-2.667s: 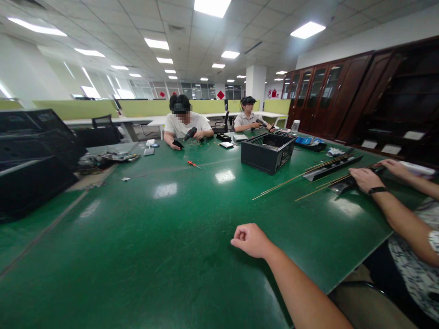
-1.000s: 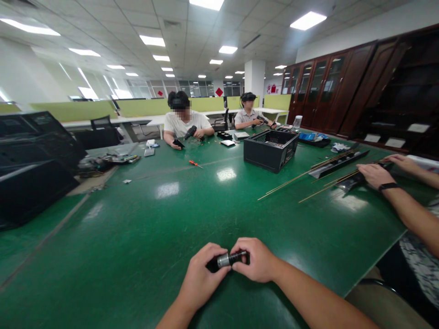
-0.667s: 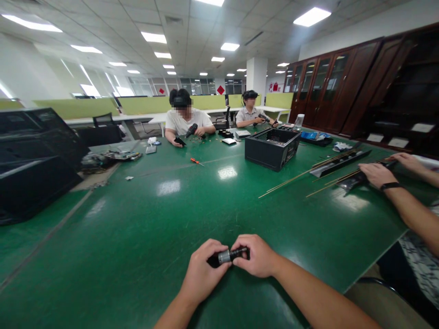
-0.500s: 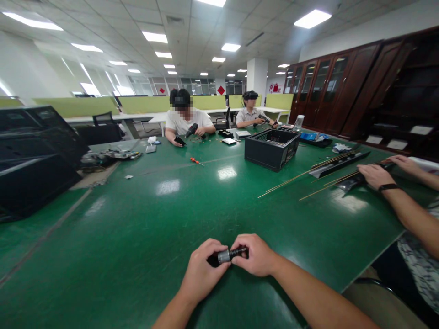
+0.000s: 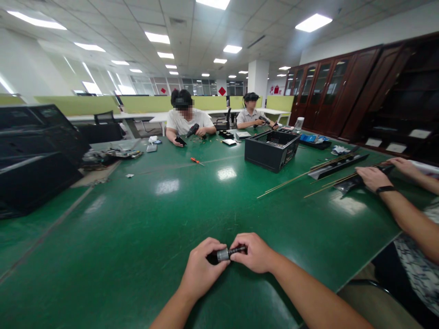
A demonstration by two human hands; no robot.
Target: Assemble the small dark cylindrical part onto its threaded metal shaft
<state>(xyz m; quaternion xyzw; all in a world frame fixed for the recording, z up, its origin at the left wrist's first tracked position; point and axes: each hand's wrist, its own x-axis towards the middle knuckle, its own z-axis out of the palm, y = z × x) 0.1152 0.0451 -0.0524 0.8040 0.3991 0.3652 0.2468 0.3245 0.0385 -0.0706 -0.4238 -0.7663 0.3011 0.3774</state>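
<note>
Counted: one silver-and-dark cylindrical part (image 5: 222, 254), at 6 o'clock of view, above near side of one green table (image 5: 137, 246); other directions taken from that part. One computer case (image 5: 262, 156), black, open-topped, at 1 o'clock, well apart. One screwdriver (image 5: 196, 161), orange handle, between 11 and 12. Two drills: black drill (image 5: 192, 130) between 11 and 12, with person in white top (image 5: 178, 119); smaller-looking drill (image 5: 264, 119) between 12 and 1, with person in pale shirt (image 5: 244, 119). One clear jar (image 5: 299, 123), 1 o'clock, beyond case. Thin rods (image 5: 284, 184) at 2 o'clock, several, exact number hard to tell. Dark casings (image 5: 34, 155) piled at 10 o'clock, overlapping, count unclear. Two hands of a third person at 2 o'clock: nearer hand (image 5: 370, 177), dark wristband, and farther hand (image 5: 404, 167), both over rods, grip unclear.

Wearer's hands, two. Left hand (image 5: 200, 265): half curled, thumb and fingers clamped around silver end, palm-side end hidden. Right hand (image 5: 255, 253): curled tighter, thumb and fingertips pinched on narrow dark end at 3 o'clock of silver end. Fingertips of both nearly meeting. Cannot tell whether resting on table or just above.
</note>
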